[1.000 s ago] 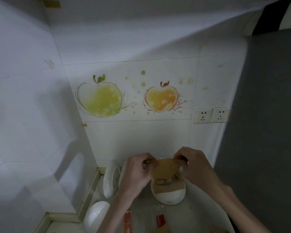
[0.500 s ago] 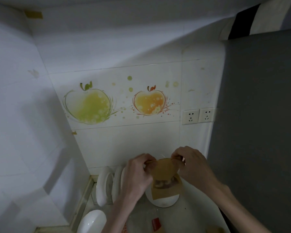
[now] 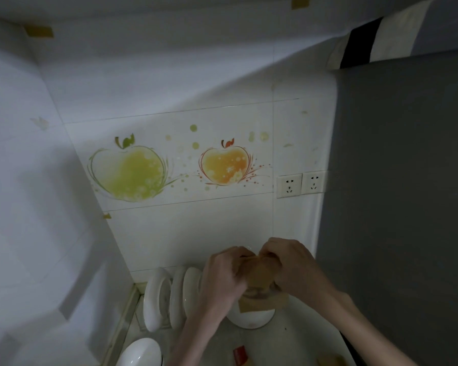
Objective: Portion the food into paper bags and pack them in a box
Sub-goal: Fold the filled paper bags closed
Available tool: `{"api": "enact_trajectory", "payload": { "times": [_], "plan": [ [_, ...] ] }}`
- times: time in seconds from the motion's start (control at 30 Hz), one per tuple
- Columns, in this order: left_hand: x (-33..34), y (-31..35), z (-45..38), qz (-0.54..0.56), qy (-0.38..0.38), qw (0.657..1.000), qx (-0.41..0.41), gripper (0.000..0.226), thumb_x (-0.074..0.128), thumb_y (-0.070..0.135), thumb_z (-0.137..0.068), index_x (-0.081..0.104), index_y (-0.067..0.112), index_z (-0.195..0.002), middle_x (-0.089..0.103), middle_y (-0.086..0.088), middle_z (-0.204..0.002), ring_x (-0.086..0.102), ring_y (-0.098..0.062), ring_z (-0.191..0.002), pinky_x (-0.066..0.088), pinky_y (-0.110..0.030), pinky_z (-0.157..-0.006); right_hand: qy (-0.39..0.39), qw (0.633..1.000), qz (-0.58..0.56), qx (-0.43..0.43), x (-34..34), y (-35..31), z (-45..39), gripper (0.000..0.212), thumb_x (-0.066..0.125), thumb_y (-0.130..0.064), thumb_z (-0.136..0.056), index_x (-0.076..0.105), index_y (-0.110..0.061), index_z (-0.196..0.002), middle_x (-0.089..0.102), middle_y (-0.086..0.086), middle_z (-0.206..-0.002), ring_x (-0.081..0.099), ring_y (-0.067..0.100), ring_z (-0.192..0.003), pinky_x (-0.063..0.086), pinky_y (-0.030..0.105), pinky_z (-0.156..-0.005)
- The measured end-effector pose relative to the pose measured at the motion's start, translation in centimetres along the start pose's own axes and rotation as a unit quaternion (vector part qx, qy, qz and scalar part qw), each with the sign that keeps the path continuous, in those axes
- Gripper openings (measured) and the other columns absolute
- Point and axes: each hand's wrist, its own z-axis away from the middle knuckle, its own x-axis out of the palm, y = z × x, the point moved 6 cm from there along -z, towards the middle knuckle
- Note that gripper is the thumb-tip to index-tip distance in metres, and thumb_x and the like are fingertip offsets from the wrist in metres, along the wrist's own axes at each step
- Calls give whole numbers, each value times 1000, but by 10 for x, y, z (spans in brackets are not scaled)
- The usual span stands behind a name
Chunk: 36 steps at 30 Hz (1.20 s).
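A small brown paper bag [image 3: 259, 276] stands upright over a white plate [image 3: 251, 319] near the back of the counter. My left hand [image 3: 222, 276] grips the bag's top from the left, my right hand [image 3: 291, 265] grips it from the right. Both hands have the top edge bunched between them. Pale food shows dimly through a window low on the bag. No box is in view.
Three white plates [image 3: 169, 297] stand on edge to the left of the hands, and a white bowl [image 3: 140, 352] sits nearer at lower left. A red packet [image 3: 239, 355] lies on the counter. A grey panel [image 3: 397, 207] walls the right side; wall sockets [image 3: 300, 184] sit behind.
My hands have come closer together, gathering the bag's top edge between them. The camera view has tilted, so the counter and plates show lower and nearer.
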Motion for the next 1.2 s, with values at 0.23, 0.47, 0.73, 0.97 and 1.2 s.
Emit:
{"api": "enact_trajectory", "payload": {
  "times": [0.23, 0.47, 0.73, 0.97, 1.2],
  "plan": [
    [1, -1, 3, 1, -27, 998, -54, 17, 57, 34, -73, 74, 34, -77, 70, 25, -75, 65, 7, -72, 54, -23, -61, -3, 1000, 5, 16, 4, 2, 4, 29, 57, 0, -67, 57, -29, -72, 57, -13, -70, 53, 4, -66, 38, 17, -56],
    [-1, 2, 8, -99, -44, 994, -8, 28, 48, 48, -72, 70, 32, -81, 69, 23, -78, 60, 7, -69, 43, -15, -55, -17, 999, 11, 32, 19, 5, 8, 28, 60, -5, -62, 56, -31, -72, 55, -14, -70, 51, 3, -66, 34, 12, -54],
    [2, -22, 7, 41, -27, 994, -99, 9, 66, 33, -74, 68, 35, -65, 68, 18, -63, 63, 3, -61, 41, -12, -48, 9, 998, -45, 37, 15, 8, 10, 29, 54, 1, -76, 60, -27, -76, 60, -13, -75, 57, 4, -72, 46, 15, -63],
    [6, -36, 11, 56, -13, 993, -104, 18, 68, 19, -77, 67, 30, -63, 69, 12, -61, 64, 1, -57, 42, -13, -48, 55, 991, -61, 104, 13, 31, 12, 17, 59, -4, -83, 68, -16, -74, 66, -6, -70, 59, 5, -66, 47, 17, -58],
    [8, -50, 12, 137, 1, 979, -153, 37, 69, 5, -83, 63, 27, -54, 63, 2, -51, 63, -10, -47, 51, -27, -40, 119, 971, -177, 106, 18, 42, 12, 35, 61, 4, -83, 64, -26, -67, 66, -11, -69, 59, -4, -72, 43, 6, -58]
  ]
}}
